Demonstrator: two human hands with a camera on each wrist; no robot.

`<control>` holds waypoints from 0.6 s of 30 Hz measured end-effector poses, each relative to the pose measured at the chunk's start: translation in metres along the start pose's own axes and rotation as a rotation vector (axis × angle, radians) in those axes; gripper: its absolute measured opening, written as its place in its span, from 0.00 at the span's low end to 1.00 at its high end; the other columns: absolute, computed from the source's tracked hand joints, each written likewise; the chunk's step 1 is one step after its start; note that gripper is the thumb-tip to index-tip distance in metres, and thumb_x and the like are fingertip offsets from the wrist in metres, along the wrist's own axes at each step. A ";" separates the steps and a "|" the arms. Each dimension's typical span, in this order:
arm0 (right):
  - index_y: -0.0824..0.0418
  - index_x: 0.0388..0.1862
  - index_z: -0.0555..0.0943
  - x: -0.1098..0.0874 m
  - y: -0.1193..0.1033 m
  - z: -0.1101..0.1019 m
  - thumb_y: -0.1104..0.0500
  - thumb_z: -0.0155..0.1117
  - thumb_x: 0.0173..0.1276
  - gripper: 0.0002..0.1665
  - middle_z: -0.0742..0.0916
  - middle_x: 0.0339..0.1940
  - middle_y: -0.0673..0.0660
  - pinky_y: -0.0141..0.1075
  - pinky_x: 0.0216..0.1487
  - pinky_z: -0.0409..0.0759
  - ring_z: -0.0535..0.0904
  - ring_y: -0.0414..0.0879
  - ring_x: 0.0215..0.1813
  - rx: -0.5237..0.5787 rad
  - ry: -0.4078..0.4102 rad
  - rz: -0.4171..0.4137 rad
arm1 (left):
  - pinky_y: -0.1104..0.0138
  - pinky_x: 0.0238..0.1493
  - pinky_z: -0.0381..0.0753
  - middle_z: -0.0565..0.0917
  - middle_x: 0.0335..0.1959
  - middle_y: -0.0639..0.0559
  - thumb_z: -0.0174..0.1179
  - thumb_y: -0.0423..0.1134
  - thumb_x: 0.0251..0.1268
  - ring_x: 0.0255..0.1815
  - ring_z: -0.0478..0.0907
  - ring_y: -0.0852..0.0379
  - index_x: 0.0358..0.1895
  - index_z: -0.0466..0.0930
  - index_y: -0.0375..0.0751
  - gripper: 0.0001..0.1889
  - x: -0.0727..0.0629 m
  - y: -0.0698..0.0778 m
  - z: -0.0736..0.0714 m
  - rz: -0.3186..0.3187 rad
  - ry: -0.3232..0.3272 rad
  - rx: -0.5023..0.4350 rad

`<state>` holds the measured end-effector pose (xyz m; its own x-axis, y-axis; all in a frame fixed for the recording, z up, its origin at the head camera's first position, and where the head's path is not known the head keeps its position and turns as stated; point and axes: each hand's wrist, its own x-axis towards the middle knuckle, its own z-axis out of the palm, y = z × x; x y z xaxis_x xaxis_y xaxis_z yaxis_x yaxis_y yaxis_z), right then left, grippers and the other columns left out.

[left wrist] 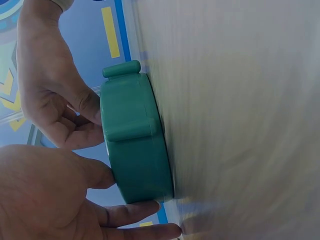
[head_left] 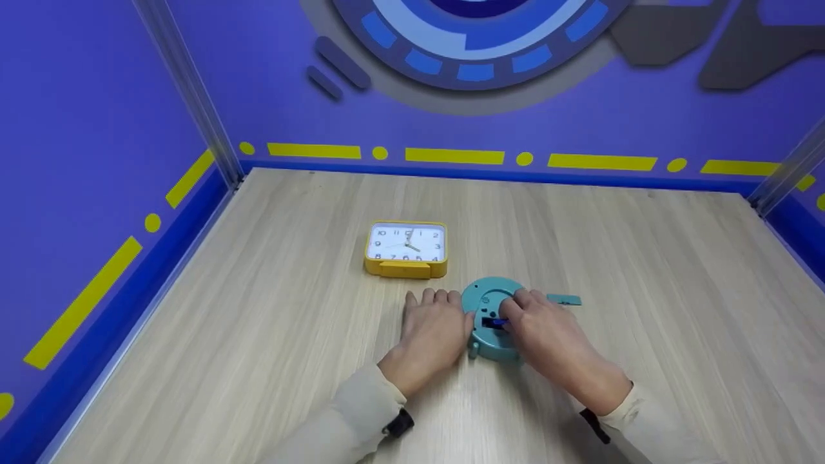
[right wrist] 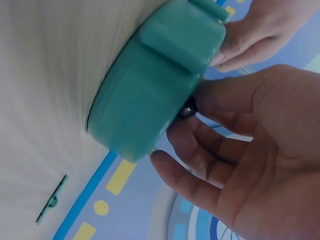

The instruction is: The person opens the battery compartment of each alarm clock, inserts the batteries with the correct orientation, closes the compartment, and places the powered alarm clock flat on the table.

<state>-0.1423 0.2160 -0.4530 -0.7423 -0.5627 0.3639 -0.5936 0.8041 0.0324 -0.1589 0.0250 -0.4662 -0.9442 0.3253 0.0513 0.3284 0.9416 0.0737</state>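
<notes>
A round teal alarm clock lies face down on the table, its battery compartment uncovered at the back. My left hand holds the clock's left side, thumb at the back edge and fingers along the rim. Over the compartment, my right hand pinches a dark battery with a shiny metal end; in the head view a bit of blue shows at the fingertips. The right fingers hide most of the battery. The teal battery cover lies on the table just right of the clock.
A yellow rectangular alarm clock lies face up behind my left hand. The wood-grain table reaches back to a blue and purple printed wall, with another panel along the left side.
</notes>
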 end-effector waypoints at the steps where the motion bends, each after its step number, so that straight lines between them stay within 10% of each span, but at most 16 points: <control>1: 0.65 0.36 0.81 0.000 -0.001 0.001 0.70 0.77 0.65 0.11 0.80 0.30 0.57 0.42 0.33 0.81 0.74 0.49 0.31 -0.004 0.008 -0.003 | 0.38 0.66 0.70 0.85 0.54 0.42 0.47 0.56 0.86 0.59 0.78 0.43 0.62 0.80 0.35 0.27 0.000 0.000 0.000 -0.001 -0.003 -0.002; 18: 0.61 0.38 0.88 -0.002 0.011 -0.014 0.69 0.80 0.62 0.09 0.79 0.31 0.52 0.39 0.30 0.77 0.73 0.46 0.32 0.144 -0.074 0.080 | 0.38 0.66 0.70 0.85 0.52 0.42 0.48 0.56 0.86 0.59 0.78 0.42 0.61 0.80 0.35 0.26 -0.001 0.000 0.000 0.000 0.020 -0.013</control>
<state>-0.1429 0.2284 -0.4408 -0.8064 -0.5152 0.2905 -0.5666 0.8138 -0.1295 -0.1580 0.0248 -0.4664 -0.9435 0.3235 0.0713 0.3290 0.9403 0.0868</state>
